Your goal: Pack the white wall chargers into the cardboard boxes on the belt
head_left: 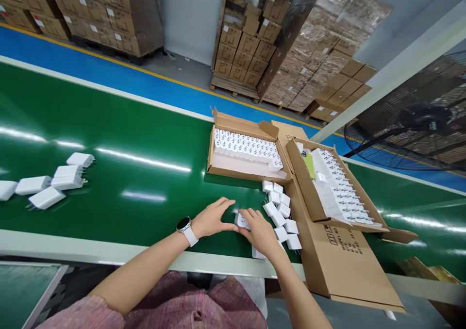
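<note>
"Where is the piece being handled?"

"The white adapter [240,219] sits just below and right of the frame's centre, at the green belt [145,212]. The right hand [257,228] has its fingers bent over the adapter's top and right side, and seems to have hold of it."

"And the left hand [211,218]?"

"Thumb and forefinger are spread wide. The thumb tip is at the adapter's lower left edge; the forefinger tip is apart from it, up and to the left. I can't tell whether that thumb presses on it."

"How far along is the work?"

"Partway, I'd judge. Just right of the pair, a loose pile [276,214] of similar adapters is not yet in rows. Above it, the nearer box [236,170] holds several tight rows, with white liner showing along its lower side."

"Anything further out?"

"Right of centre, a second box [301,183] has rows filling its right part, with liner and a green card [308,164] on its left. At the far left, more adapters [69,177] lie loose on the belt, so I'd count those as left to do too."
</note>
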The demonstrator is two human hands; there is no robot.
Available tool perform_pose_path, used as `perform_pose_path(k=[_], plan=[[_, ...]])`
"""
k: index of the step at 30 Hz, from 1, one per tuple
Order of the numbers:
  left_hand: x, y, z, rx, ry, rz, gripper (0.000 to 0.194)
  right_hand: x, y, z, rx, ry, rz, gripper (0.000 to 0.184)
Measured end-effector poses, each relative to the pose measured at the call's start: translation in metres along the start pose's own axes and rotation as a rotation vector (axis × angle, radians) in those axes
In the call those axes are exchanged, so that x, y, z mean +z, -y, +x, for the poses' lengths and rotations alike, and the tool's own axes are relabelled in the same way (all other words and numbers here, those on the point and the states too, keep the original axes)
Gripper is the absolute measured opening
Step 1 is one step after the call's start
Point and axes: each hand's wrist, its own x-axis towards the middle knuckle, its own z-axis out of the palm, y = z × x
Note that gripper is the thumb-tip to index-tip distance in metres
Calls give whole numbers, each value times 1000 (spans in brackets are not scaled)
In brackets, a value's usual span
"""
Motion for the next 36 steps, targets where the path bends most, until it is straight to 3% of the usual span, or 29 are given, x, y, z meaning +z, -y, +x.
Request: perform_pose_path(k=[4, 8, 12, 17, 25, 28, 33, 36], plan=[[-7, -2, 1, -35, -54, 41, 57, -15, -30, 25, -52, -121, 115, 37], [-8, 1, 3, -32, -78, 107, 53, -68, -93, 90, -31, -339, 57, 43], [-7, 4, 5, -37, -100, 162, 49, -103, -147, 156, 26, -161, -143, 44], [-7, 5, 6, -39, -98, 196, 46, -96, -170, 192, 33, -85, -241, 44], [-5, 6, 6, -32, -98, 173, 45, -84, -189, 188, 43, -94, -309, 52], [-4, 5, 5, -28, -86, 169, 45, -86, -192, 179, 94, -140, -342, 44], [-6, 5, 4, -38, -91, 173, 42, -89, -181, 160, 245, -281, -392, 33], [-10, 4, 4, -46, -112, 174, 41, -78, -164, 123, 342, -389, -332, 29]])
